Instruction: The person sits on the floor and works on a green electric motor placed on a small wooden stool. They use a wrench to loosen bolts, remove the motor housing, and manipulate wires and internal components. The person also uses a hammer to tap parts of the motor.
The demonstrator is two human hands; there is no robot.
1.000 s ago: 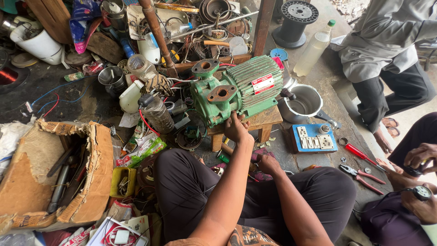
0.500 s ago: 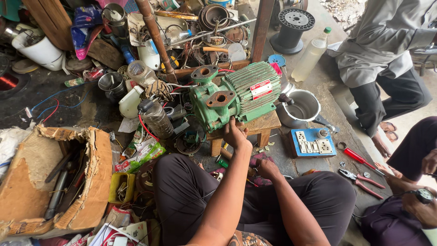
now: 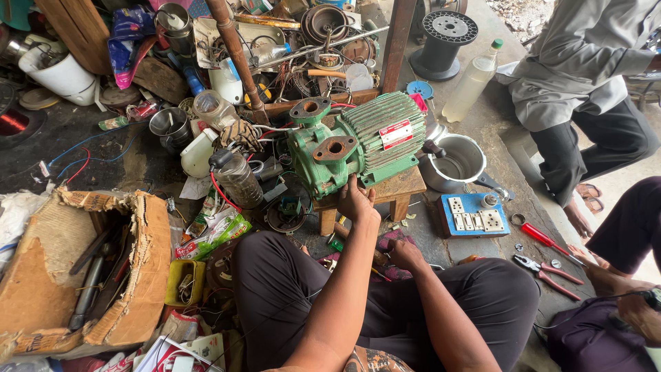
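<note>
Here, in the head view, the green pump (image 3: 358, 145) lies on a small wooden stool (image 3: 399, 189), just in front of the person's knees. The left hand (image 3: 356, 201) reaches up to the pump's lower front edge and touches it; its fingers look bent against the casing, but I cannot tell if they grip it. The right hand (image 3: 406, 253) rests low by the lap, loosely curled, and what it holds is hidden. Right of the stool stand a steel pot (image 3: 454, 163) and a blue switchboard (image 3: 474, 213); pliers (image 3: 547, 270) lie on the concrete floor. A torn cardboard box (image 3: 82, 269) sits on the left.
</note>
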